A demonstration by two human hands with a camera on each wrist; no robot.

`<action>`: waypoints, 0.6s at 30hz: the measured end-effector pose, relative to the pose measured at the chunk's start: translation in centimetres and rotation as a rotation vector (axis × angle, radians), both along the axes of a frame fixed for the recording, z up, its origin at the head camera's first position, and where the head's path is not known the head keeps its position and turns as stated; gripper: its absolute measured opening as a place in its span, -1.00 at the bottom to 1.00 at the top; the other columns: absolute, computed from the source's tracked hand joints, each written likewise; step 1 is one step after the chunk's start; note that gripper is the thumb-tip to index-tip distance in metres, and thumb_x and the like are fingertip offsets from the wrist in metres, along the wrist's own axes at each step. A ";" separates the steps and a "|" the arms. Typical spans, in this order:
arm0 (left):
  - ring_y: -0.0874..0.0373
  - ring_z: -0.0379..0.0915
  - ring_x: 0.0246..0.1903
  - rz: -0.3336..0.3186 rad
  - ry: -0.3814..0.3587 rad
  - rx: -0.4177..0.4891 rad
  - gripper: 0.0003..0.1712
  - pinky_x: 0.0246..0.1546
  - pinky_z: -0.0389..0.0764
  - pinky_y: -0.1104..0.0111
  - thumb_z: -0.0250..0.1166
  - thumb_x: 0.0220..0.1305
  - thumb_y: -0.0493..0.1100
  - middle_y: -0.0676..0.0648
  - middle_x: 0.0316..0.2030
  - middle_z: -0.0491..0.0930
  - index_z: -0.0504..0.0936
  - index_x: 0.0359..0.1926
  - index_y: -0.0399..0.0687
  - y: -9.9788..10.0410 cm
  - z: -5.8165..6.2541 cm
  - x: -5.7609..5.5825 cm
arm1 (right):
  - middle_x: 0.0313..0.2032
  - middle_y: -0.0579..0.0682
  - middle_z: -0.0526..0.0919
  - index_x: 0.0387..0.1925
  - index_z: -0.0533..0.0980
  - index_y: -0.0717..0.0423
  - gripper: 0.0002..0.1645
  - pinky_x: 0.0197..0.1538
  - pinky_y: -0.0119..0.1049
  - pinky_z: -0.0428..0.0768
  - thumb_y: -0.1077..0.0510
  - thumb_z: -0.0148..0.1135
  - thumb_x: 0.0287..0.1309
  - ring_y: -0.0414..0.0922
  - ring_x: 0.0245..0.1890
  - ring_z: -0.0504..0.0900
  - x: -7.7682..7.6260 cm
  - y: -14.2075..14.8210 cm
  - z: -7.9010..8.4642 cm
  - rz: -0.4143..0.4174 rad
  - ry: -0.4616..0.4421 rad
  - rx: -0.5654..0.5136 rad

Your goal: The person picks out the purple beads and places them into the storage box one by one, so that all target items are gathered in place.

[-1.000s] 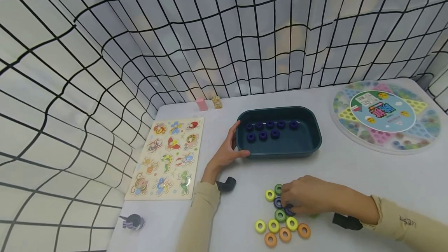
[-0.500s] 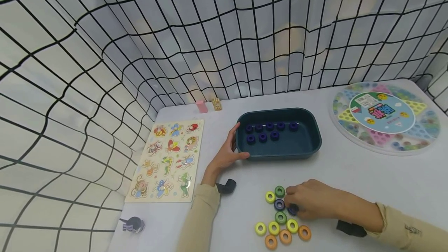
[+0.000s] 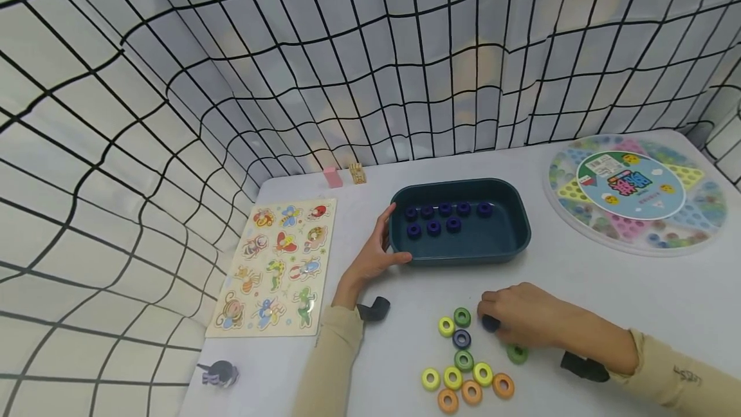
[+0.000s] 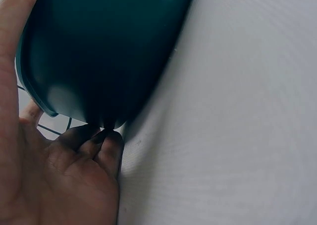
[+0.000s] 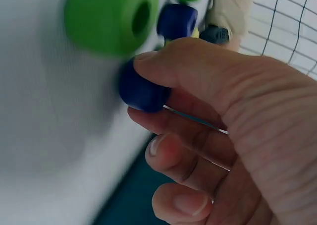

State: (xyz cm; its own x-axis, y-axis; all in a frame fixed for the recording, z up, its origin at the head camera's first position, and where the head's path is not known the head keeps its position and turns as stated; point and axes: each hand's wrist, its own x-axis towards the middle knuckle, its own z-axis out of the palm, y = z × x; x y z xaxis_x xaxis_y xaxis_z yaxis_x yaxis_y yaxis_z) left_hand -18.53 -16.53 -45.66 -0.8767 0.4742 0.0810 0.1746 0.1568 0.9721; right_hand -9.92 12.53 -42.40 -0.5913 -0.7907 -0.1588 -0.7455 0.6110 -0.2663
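My left hand grips the left end of a dark teal tray, thumb at the front rim and fingers along the side. Several dark blue beads stand in rough rows inside. Between thumb and index finger of my right hand is a blue ring bead, held right of the loose beads on the table. Among those loose ones are another blue bead, green beads, yellow beads and orange beads. One green bead lies partly hidden below my right hand.
A wooden animal puzzle board lies at the left. Behind it stand a pink block and a small gold-patterned piece. A round board-game set is at the back right. A small grey toy sits front left; black netting rises behind.
My right hand has drawn the blue bead slightly to the right, away from the loose group, uncovering the green bead beneath it. My left hand stays on the tray.
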 end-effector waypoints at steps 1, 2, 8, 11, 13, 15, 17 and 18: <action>-0.15 -0.17 0.31 -0.001 0.001 0.001 0.23 0.27 -0.07 0.09 0.40 -0.11 0.18 -0.27 0.35 -0.16 -0.23 0.40 0.04 0.0 0.0 0.0 | -0.41 -0.25 0.49 -0.28 0.55 -0.02 -0.71 -0.45 -0.30 0.50 0.14 0.34 -0.17 -0.34 -0.50 0.44 -0.2 0.2 0.3 -0.018 -0.001 -0.002; -0.15 -0.17 0.31 -0.001 0.002 0.001 0.24 0.27 -0.08 0.09 0.40 -0.12 0.17 -0.26 0.35 -0.16 -0.23 0.40 0.04 0.0 0.0 0.0 | -0.40 -0.24 0.49 -0.27 0.54 -0.01 -0.70 -0.43 -0.29 0.52 0.13 0.34 -0.16 -0.33 -0.49 0.45 -0.4 0.3 0.6 -0.032 0.000 -0.005; -0.16 -0.18 0.31 0.006 0.014 0.005 0.28 0.27 -0.08 0.06 0.41 -0.18 0.22 -0.28 0.35 -0.14 -0.21 0.40 0.00 0.0 0.0 0.0 | -0.30 -0.18 0.54 -0.21 0.54 0.01 -0.67 -0.39 -0.29 0.54 0.06 0.34 -0.10 -0.29 -0.41 0.51 -2.4 1.6 3.1 -0.105 -0.024 -0.058; -0.14 -0.17 0.31 0.010 0.011 0.001 0.28 0.27 -0.08 0.07 0.40 -0.19 0.25 -0.26 0.35 -0.13 -0.21 0.40 0.02 0.0 0.1 0.0 | -0.28 -0.19 0.53 -0.22 0.53 -0.01 -0.69 -0.38 -0.30 0.54 0.06 0.33 -0.09 -0.26 -0.38 0.52 -3.6 2.2 4.2 -0.127 -0.009 -0.073; -0.14 -0.17 0.31 0.008 0.009 0.001 0.28 0.27 -0.08 0.07 0.40 -0.19 0.26 -0.26 0.35 -0.14 -0.21 0.40 0.02 0.0 0.1 0.1 | -0.27 -0.20 0.54 -0.22 0.53 -0.03 -0.69 -0.35 -0.29 0.54 0.06 0.33 -0.09 -0.25 -0.36 0.52 -4.5 2.4 4.9 -0.132 0.001 -0.076; -0.14 -0.18 0.31 0.006 0.008 0.000 0.28 0.27 -0.08 0.07 0.39 -0.18 0.26 -0.26 0.35 -0.14 -0.21 0.40 0.03 0.1 0.2 0.1 | -0.27 -0.21 0.54 -0.22 0.53 -0.04 -0.69 -0.32 -0.28 0.54 0.07 0.33 -0.09 -0.24 -0.35 0.52 -5.5 2.6 5.5 -0.134 -0.008 -0.080; -0.15 -0.18 0.31 0.001 0.010 -0.003 0.28 0.27 -0.08 0.07 0.39 -0.17 0.26 -0.27 0.35 -0.15 -0.22 0.40 0.02 0.1 0.2 0.0 | -0.26 -0.21 0.54 -0.21 0.53 -0.03 -0.68 -0.28 -0.24 0.54 0.08 0.34 -0.10 -0.22 -0.31 0.51 -6.6 2.5 6.0 -0.130 -0.025 -0.082; -0.15 -0.19 0.31 0.000 0.009 -0.004 0.27 0.27 -0.08 0.07 0.39 -0.17 0.26 -0.27 0.35 -0.16 -0.22 0.40 0.02 0.1 0.2 0.1 | -0.26 -0.21 0.55 -0.21 0.52 -0.04 -0.67 -0.27 -0.23 0.54 0.09 0.34 -0.11 -0.22 -0.30 0.51 -7.1 2.4 6.2 -0.131 -0.031 -0.080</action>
State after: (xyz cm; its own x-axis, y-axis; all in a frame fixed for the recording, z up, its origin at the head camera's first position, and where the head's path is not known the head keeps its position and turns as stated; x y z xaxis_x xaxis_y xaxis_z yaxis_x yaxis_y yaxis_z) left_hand -18.46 -16.47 -45.41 -0.8759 0.4746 0.0871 0.1834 0.1605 0.9698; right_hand -17.07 14.96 -36.25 -0.6861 -0.7179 -0.1177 -0.6516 0.6783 -0.3396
